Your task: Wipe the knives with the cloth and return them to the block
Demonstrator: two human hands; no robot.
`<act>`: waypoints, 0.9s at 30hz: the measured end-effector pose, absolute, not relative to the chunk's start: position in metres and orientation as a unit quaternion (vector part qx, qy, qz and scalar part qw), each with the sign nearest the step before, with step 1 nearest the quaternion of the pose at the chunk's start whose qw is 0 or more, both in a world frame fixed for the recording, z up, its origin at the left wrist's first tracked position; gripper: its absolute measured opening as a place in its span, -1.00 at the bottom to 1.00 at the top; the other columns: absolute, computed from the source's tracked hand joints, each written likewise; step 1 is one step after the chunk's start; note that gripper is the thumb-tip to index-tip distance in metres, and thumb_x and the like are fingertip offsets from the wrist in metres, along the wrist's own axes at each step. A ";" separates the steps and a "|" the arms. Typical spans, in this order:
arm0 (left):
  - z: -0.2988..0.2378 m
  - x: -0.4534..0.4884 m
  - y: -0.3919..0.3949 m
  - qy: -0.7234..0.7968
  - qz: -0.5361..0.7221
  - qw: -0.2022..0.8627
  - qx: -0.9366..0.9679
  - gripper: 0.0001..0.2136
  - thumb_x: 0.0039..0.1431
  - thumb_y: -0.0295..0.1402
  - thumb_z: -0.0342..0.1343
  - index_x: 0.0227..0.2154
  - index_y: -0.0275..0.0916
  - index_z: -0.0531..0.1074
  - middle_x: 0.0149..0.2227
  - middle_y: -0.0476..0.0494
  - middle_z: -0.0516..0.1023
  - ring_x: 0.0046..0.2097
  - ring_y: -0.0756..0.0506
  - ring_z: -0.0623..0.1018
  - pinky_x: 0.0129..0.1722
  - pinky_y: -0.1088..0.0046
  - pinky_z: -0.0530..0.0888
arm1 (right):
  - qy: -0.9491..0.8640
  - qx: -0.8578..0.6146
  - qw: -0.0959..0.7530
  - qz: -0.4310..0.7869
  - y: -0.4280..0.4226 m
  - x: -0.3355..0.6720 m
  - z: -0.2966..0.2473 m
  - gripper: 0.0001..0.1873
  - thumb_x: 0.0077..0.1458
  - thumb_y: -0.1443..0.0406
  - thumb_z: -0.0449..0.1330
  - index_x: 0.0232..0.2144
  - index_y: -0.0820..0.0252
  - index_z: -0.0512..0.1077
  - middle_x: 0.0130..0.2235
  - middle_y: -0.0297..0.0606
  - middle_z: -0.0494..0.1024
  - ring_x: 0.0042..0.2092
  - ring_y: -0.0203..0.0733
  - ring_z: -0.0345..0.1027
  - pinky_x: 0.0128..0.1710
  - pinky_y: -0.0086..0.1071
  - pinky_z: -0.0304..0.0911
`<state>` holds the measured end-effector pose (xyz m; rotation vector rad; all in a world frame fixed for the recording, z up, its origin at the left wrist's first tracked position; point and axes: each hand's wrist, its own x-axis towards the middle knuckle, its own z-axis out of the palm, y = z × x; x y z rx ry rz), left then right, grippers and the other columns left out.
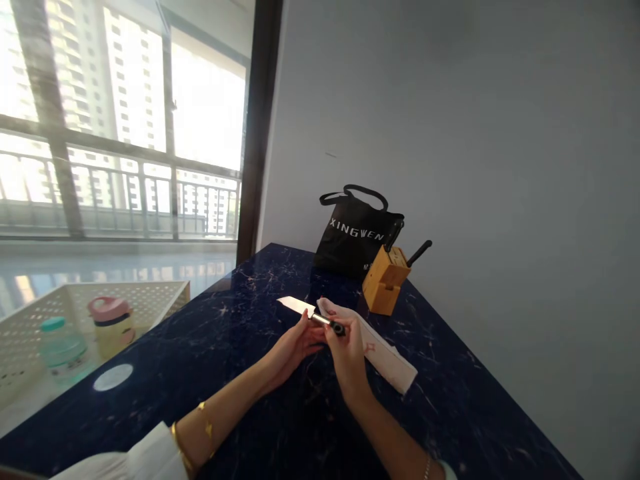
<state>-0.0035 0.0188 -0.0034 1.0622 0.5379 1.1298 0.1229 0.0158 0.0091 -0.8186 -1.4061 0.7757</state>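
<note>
A kitchen knife [300, 307] with a bright blade and a dark handle is held over the dark marble table [240, 380], its blade pointing left. My right hand [347, 347] is closed around the handle. My left hand [295, 345] touches the knife near where blade meets handle, fingers curled against it. A white cloth [387, 357] lies under and behind my right hand.
A wooden knife block [384, 280] with black handles in it stands behind the cloth, beside a black tote bag [356, 235] against the wall. A white perforated basket [30, 327] at left holds a pink-lidded bottle [111, 325] and a green-capped bottle [61, 347].
</note>
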 end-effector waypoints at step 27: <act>-0.019 -0.019 0.038 0.459 0.539 0.558 0.434 -0.73 0.13 -0.17 -0.10 -0.28 -0.29 0.24 -0.58 0.12 0.15 -0.71 0.15 0.14 -0.84 0.69 0.06 | -0.843 -0.501 0.180 -0.073 0.094 0.144 -0.016 -0.66 0.11 0.50 -0.14 -0.17 0.37 0.37 -0.16 -0.06 0.43 -0.09 -0.08 0.24 -0.06 -0.28 0.13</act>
